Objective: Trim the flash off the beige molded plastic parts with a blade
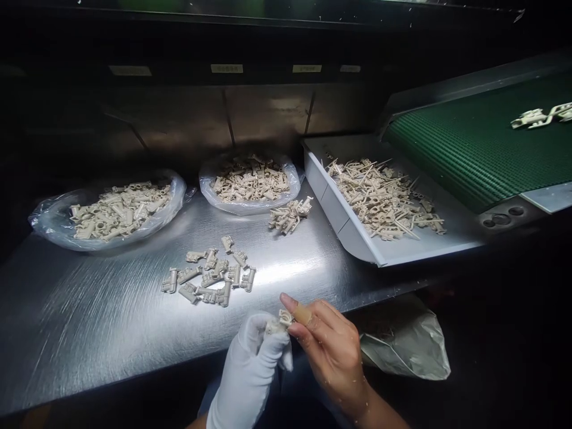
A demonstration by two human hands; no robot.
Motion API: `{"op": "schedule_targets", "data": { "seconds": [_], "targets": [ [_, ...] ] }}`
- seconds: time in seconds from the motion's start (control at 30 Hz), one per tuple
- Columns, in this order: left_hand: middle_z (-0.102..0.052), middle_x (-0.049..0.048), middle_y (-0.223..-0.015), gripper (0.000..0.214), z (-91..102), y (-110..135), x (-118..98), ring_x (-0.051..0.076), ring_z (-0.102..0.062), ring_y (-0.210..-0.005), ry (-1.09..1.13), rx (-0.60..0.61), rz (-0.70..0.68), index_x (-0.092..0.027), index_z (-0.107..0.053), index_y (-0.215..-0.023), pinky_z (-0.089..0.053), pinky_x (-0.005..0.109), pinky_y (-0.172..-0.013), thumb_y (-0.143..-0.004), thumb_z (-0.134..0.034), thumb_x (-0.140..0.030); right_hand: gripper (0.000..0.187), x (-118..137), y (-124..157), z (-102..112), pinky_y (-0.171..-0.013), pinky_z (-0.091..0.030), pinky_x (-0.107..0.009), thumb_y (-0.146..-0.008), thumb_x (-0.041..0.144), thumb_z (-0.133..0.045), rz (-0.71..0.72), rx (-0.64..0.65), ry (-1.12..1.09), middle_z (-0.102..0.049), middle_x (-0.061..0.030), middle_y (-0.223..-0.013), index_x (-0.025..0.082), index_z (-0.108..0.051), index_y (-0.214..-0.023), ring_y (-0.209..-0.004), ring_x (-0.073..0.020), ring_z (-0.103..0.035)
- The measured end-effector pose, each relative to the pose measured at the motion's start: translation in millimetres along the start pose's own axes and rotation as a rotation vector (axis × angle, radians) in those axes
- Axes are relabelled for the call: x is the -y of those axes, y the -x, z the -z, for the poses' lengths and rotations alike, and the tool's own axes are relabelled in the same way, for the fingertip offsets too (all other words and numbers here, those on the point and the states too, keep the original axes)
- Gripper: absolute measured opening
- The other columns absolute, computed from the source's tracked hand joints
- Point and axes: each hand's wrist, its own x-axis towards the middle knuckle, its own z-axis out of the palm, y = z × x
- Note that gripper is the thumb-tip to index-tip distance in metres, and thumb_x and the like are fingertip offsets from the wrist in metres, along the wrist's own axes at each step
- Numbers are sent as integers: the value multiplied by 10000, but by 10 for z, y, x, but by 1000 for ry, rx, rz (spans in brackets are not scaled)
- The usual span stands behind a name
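Observation:
My left hand (250,363), in a white glove, pinches a small beige moulded plastic part (285,319) just off the table's front edge. From the other side, the thumb of my bare right hand (333,336) touches this part, and its forefinger, wrapped in tan tape, reaches over the top. The part's lower end is hidden by the glove. A loose group of similar beige plastic parts (218,268) lies on the metal table (111,322) beyond my hands. Nearer the tray sits a small clump of parts (290,215).
Two plastic-lined containers (187,196) (250,208) at the back hold heaps of beige parts. To the right, a grey tray (344,229) holds pieces with thin sprues, below a green conveyor belt (482,137) carrying another moulding (540,116). A crumpled bag (411,339) is below the table edge.

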Motion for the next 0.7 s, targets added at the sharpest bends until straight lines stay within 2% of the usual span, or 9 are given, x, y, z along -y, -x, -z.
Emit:
{"op": "schedule_targets", "data": {
  "seconds": [0.1,0.3,0.47,0.6,0.7],
  "targets": [
    [-639,-22,-631,393,-4,16,-20,141,-562,-594,-57,-46,-27,-196,-632,-738,-460,251,-638,-928,-689,-535,403,-2,4,15,-637,-447,-302,-1096,261,-533,67,-16,123,-641,-24,-795,259,-558,-1498,-699,-174,-548],
    [-647,-16,-627,399,-5,24,-31,151,-562,-582,-136,-77,-45,-205,-633,-730,-465,257,-625,-939,-667,-543,357,-14,9,63,-604,-413,-308,-1084,225,-554,135,24,220,-634,-24,-748,219,-610,-1436,-661,-173,-530],
    [-697,4,-756,256,47,28,0,182,-604,-693,-252,-144,-163,-215,-700,-823,-494,283,-716,-935,-707,-445,401,-12,-4,90,-619,-412,-305,-1107,270,-509,139,54,237,-609,-20,-755,231,-538,-1506,-677,-176,-520],
    [-725,11,-852,158,99,31,-1,203,-649,-792,-363,-122,-228,-237,-734,-879,-501,295,-781,-967,-679,-356,376,9,-62,120,-612,-381,-307,-1103,286,-524,174,74,331,-605,-14,-736,209,-580,-1466,-669,-177,-502],
    [-716,11,-863,171,127,20,-5,200,-640,-793,-404,-88,-214,-236,-720,-876,-498,294,-778,-990,-644,-339,312,18,-102,144,-593,-366,-305,-1097,274,-542,197,82,347,-596,-7,-701,182,-656,-1373,-640,-166,-498]
  ]
}}
